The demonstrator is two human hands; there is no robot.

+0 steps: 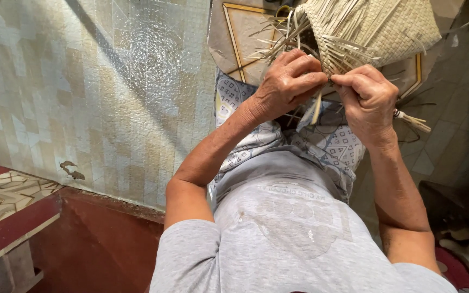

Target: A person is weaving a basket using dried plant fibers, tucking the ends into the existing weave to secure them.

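Note:
A pale woven straw mat piece (pixel 392 27) with many loose strips sticking out of its edge is held up in front of me at the top right. My left hand (pixel 289 84) grips loose straw strips at its lower edge, fingers curled shut. My right hand (pixel 367 97) pinches a strip right beside it, thumb and forefinger pressed together at the weave's corner. The two hands nearly touch. A few straw strips (pixel 316 108) hang down between them over my patterned lap cloth (pixel 332 141).
A tiled wall (pixel 93 87) fills the left side, with a red step (pixel 82 239) and a patterned floor (pixel 6 195) below it. Loose straw ends (pixel 413 120) lie by my right wrist. Dark objects stand at the right edge (pixel 462 206).

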